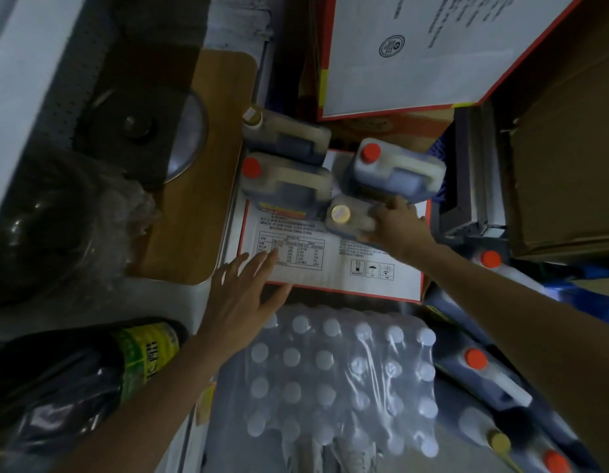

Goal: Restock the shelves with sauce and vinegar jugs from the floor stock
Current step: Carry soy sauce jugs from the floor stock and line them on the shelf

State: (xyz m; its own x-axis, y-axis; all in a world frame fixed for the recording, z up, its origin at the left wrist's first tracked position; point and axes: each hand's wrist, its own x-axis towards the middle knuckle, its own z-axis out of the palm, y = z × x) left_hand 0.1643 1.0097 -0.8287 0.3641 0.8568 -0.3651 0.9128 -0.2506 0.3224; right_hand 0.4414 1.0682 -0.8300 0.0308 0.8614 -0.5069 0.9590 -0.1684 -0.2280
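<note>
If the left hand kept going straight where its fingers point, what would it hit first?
Probably the leftmost dark sauce jug with a red cap, on the white printed carton beneath the left hand; depth is unclear.

Dim light; wooden board (194, 206) left, cardboard boxes (569, 165) right

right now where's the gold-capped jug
In the head view, right of centre: the gold-capped jug stands on the printed carton, just in front of a red-capped jug, gripped by the right hand.
</note>
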